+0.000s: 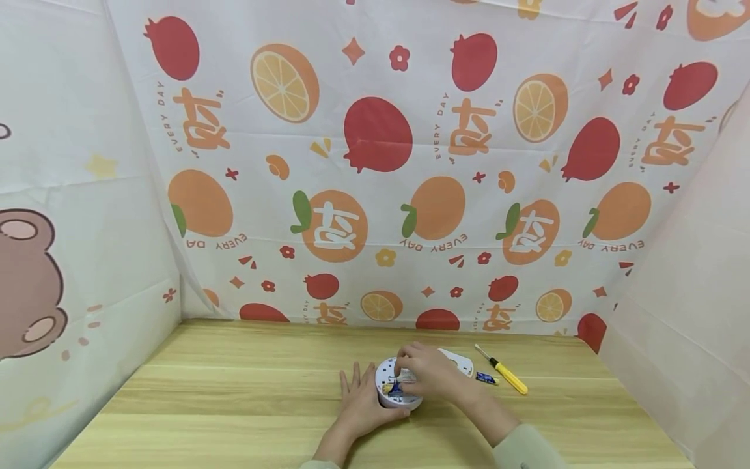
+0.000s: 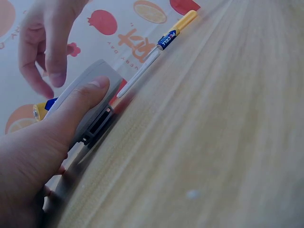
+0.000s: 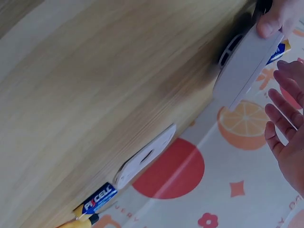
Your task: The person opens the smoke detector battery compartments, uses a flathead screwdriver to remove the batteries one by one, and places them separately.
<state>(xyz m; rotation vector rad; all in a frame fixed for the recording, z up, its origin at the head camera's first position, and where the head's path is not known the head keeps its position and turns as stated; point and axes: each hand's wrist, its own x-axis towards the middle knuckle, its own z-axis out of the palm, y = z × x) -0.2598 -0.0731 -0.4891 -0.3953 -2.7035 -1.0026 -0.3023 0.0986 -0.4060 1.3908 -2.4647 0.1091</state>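
A round white plastic device point(image 1: 384, 372), with its dotted, open face up, stands on the wooden table. My left hand point(image 1: 360, 407) grips it by the side, with the thumb along the near wall in the left wrist view. A blue and yellow battery point(image 3: 279, 52) sticks up out of the device. Just over that face hovers my right hand point(image 1: 432, 372), its fingers loosely bent. In the right wrist view those fingers point(image 3: 285, 114) are spread beside the battery, and nothing shows between them.
Right of the device lies a flat white cover plate point(image 1: 464, 362) with a hole in it. Next to it are a loose blue battery point(image 1: 485, 378) and a yellow-handled screwdriver point(image 1: 512, 379). A fruit-print cloth point(image 1: 433, 286) hangs behind the table point(image 1: 234, 391).
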